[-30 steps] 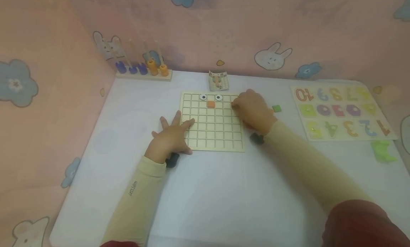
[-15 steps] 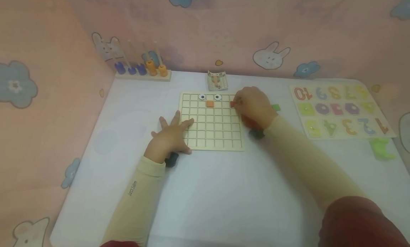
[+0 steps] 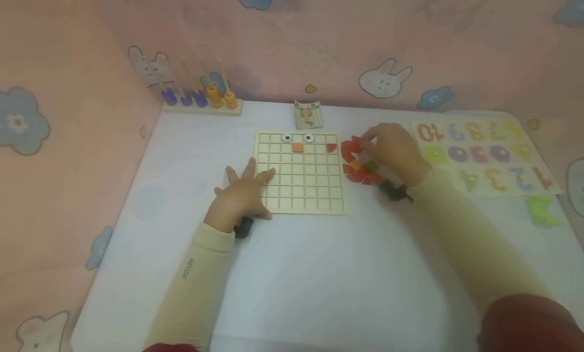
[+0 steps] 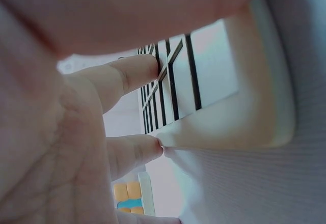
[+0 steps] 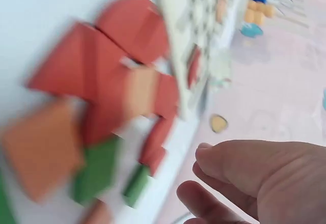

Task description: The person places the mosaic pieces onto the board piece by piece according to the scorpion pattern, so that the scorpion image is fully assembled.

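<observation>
A wooden grid board [image 3: 301, 189] lies flat on the white table. My left hand [image 3: 239, 197] spreads its fingers over the board's left edge, and fingertips touch the rim in the left wrist view. On the board sit two eye discs [image 3: 286, 138], an orange square [image 3: 298, 147] and a red quarter-circle piece [image 3: 331, 148] in the right column. Beside the board's right edge is a loose pile of red pieces [image 3: 350, 151] with orange and green squares [image 3: 372, 165]. My right hand [image 3: 397, 149] hovers at this pile; in the right wrist view its fingers are loosely bent, holding nothing.
A small picture card [image 3: 308, 114] stands behind the board. At the back left is a peg stand [image 3: 203, 109] with blue and orange rings. A number puzzle board [image 3: 483, 182] lies right, with a light green piece [image 3: 543, 210] near it. A patterned wall covering rises behind.
My right hand has let go of the red quarter-circle piece on the board and moved right to the loose pile. The left hand stays in place.
</observation>
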### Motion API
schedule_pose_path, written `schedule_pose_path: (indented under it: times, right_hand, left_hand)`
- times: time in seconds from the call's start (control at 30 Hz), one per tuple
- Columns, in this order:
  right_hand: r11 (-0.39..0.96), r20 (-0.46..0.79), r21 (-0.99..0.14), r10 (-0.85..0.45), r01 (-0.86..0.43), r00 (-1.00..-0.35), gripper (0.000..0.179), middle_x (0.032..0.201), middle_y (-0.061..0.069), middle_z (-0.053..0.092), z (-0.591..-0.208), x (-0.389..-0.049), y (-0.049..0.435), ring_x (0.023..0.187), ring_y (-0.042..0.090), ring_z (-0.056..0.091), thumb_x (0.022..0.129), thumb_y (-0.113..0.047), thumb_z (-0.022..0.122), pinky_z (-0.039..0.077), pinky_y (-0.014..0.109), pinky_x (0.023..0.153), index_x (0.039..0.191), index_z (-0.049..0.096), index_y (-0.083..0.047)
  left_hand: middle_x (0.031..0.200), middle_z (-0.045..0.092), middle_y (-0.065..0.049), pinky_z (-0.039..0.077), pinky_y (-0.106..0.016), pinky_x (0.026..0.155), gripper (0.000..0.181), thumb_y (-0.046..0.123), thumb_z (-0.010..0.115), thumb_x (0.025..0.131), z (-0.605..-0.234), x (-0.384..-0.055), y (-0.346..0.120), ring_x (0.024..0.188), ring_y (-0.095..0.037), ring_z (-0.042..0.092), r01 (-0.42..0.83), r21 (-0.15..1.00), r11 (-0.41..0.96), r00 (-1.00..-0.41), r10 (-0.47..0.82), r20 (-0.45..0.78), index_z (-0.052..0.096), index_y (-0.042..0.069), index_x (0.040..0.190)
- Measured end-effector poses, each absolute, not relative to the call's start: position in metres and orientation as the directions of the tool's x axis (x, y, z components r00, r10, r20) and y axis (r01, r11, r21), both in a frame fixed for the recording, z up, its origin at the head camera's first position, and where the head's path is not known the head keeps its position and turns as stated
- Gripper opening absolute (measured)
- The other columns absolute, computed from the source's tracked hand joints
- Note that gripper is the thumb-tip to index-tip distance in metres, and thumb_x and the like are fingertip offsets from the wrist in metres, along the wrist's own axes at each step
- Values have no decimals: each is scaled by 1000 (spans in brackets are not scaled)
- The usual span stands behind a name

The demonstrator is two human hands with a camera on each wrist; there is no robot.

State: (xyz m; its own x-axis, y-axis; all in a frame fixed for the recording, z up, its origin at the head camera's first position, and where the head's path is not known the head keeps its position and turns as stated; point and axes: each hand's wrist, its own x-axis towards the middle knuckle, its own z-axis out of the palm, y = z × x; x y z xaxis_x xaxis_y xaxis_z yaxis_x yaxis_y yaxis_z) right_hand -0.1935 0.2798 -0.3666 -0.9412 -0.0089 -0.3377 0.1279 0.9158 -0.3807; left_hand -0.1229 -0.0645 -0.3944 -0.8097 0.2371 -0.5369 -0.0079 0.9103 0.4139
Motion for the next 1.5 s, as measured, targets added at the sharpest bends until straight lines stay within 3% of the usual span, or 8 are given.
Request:
schedule_pose_path:
  times: [0.17, 0.47, 0.6, 0.73, 0.8, 1.07, 1.23, 1.5]
  right_hand:
    - [924, -339, -368, -29, 104, -940, 44, 144, 18, 60, -384, -189, 284, 129, 40, 48, 102, -28, 69, 36, 62, 117, 139, 66, -5]
    - [929, -286, -371, -113, 1, -951, 41, 130, 18, 64, -393, -186, 280, 114, 37, 50, 103, -21, 62, 44, 56, 105, 140, 69, -6]
    - [961, -236, -260, -161, -97, -958, 36, 113, 16, 66, -394, -184, 275, 105, 36, 51, 101, -17, 61, 47, 52, 97, 134, 73, -6]
    - [969, -185, -176, -205, -173, -961, 31, 105, 15, 69, -397, -183, 274, 101, 35, 53, 100, -16, 61, 49, 52, 98, 124, 77, -5]
    - [969, -173, -169, -209, -181, -962, 28, 104, 15, 69, -398, -182, 275, 100, 35, 54, 100, -17, 63, 49, 53, 99, 120, 77, -3]
    - [975, -157, -153, -187, -163, -970, 25, 84, 13, 64, -403, -182, 277, 88, 35, 55, 103, -23, 62, 50, 49, 85, 98, 74, -2]
    - [979, -180, -162, -155, -126, -971, 26, 82, 13, 64, -402, -182, 275, 89, 35, 55, 104, -24, 61, 50, 48, 84, 98, 74, -2]
    - [969, -148, -174, -202, -175, -968, 23, 82, 12, 66, -405, -182, 279, 85, 34, 56, 104, -22, 65, 50, 46, 84, 100, 74, -2]
  left_hand:
    - [177, -16, -6, 3, -92, 103, 117, 27, 98, 75, -395, -123, -66, 150, -60, -23, -14, 416, 909, -808, 235, -541, 29, 39, 169]
    - [177, -17, -7, 4, -92, 103, 118, 27, 97, 75, -392, -122, -65, 150, -60, -23, -5, 411, 912, -808, 238, -539, 28, 39, 169]
    - [177, -16, -7, 4, -92, 103, 118, 27, 98, 75, -392, -122, -65, 150, -60, -23, -6, 413, 911, -809, 238, -537, 28, 39, 169]
    - [177, -16, -7, 5, -93, 102, 117, 27, 97, 75, -392, -122, -65, 150, -61, -22, -3, 411, 912, -808, 240, -538, 28, 38, 169]
    - [177, -16, -8, 5, -93, 102, 117, 27, 97, 75, -392, -122, -65, 150, -61, -22, -2, 410, 912, -807, 240, -540, 28, 38, 169]
    - [177, -16, -8, 5, -92, 103, 116, 28, 97, 76, -391, -122, -64, 150, -61, -22, 1, 406, 914, -806, 241, -541, 28, 38, 169]
    - [177, -16, -8, 6, -92, 103, 116, 28, 97, 76, -390, -122, -64, 150, -61, -22, -1, 405, 914, -806, 239, -541, 28, 38, 169]
    - [177, -15, -8, 6, -93, 102, 117, 28, 97, 75, -393, -122, -65, 150, -61, -22, 0, 409, 913, -811, 239, -534, 29, 38, 169]
